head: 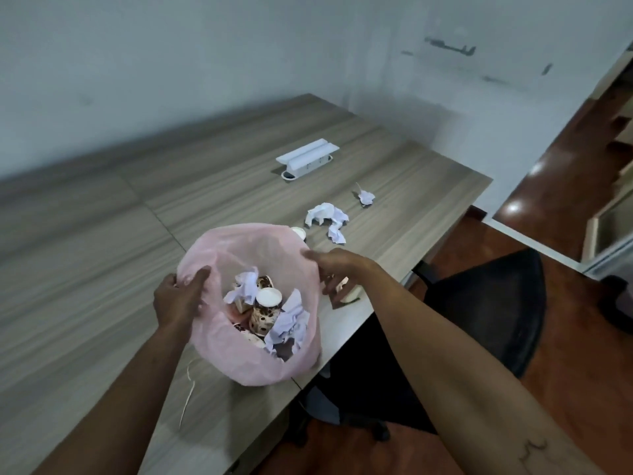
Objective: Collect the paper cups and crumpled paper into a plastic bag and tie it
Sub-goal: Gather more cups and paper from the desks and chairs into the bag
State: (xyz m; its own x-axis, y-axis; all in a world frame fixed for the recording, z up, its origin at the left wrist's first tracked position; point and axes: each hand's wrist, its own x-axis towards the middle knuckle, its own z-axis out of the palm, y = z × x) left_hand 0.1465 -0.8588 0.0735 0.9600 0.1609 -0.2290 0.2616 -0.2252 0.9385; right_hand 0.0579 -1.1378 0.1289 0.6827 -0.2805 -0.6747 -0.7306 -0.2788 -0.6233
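A cup (298,232) beyond the right hand (337,269) shows only its rim; the bag (239,248) hides the rest. Another cup (350,292) under that hand is mostly covered by its fingers. The bag's lower contents are buried. Both forearms run off the bottom edge.

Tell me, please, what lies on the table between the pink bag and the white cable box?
In the head view, crumpled paper lies between the pink bag and the white cable box, with a paper cup just behind the bag's rim.
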